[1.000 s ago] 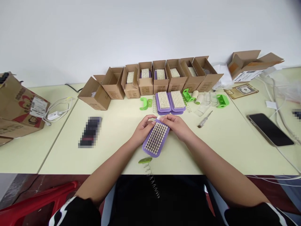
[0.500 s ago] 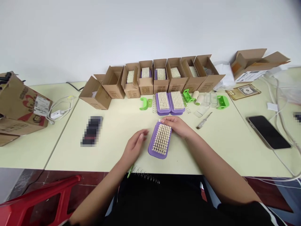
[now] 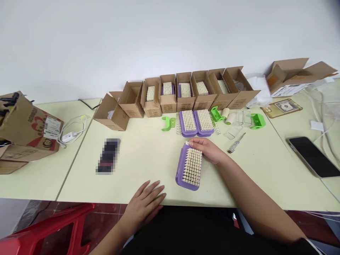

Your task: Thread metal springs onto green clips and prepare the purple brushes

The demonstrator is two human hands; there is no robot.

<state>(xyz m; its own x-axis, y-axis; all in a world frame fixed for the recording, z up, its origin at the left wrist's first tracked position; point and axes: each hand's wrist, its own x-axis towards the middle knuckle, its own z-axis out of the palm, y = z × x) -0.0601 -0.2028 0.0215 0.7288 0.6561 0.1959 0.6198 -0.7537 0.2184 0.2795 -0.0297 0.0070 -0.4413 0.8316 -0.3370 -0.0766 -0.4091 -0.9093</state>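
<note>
My right hand (image 3: 207, 149) pinches the far edge of a purple tray with rows of cream pegs (image 3: 191, 167), tilted over the table. A small white bit (image 3: 187, 143) shows at the thumb. My left hand (image 3: 145, 203) lies at the table's front edge, palm down, fingers stretched and holding nothing. Beyond the held tray, two similar purple trays (image 3: 189, 122) stand side by side. Around them lie a metal spring (image 3: 178, 124), a green bracket (image 3: 166, 124), a small green plate (image 3: 173, 122) and another green bracket (image 3: 216, 114).
Several open cardboard boxes (image 3: 168, 106) stand along the wall, some holding peg trays. Right of the trays are cream rollers (image 3: 230, 118), clear plastic parts (image 3: 242, 118), a third green bracket (image 3: 257, 121) and a screwdriver (image 3: 236, 143). A phone (image 3: 315, 156) lies far right.
My left hand has drawn back from beside the tray to the table's front edge and flattened. My right hand still holds the tray, now tilted more. The spring near my left wrist no longer shows.
</note>
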